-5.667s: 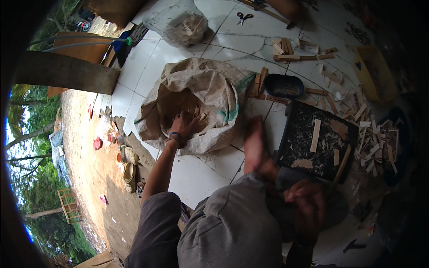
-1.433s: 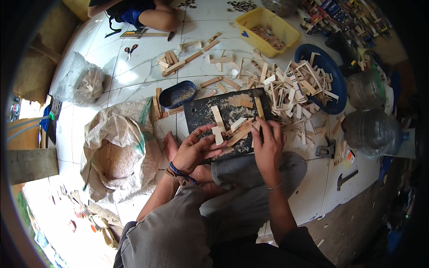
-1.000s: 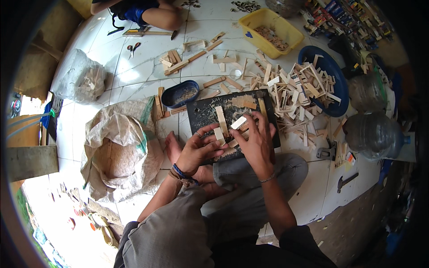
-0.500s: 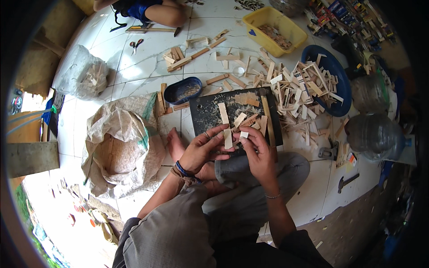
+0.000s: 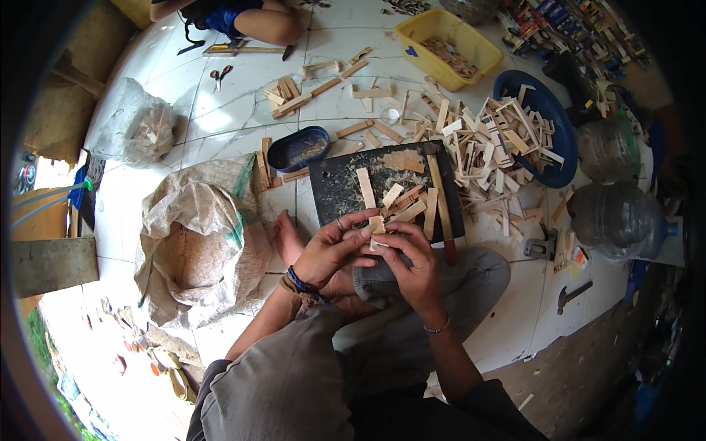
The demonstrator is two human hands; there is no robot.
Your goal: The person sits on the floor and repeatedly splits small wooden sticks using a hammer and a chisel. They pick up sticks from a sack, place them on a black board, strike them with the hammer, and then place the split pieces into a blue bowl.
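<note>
At frame centre, the small wooden piece [image 5: 377, 225] is mostly covered by the fingers of the left hand [image 5: 329, 255] and right hand [image 5: 412, 263], so its full shape and the exact grip on it cannot be told. The dark cutting board [image 5: 346, 191] loses its lower edge behind both hands. At the top edge, another person [image 5: 246, 16] is cut off, only a knee and blue cloth showing. The open sack [image 5: 198, 253] at left has an interior too dim to read (a brownish hollow, nothing more). Small items along the upper right rim [image 5: 581, 26] are too bent and blurred to identify.
</note>
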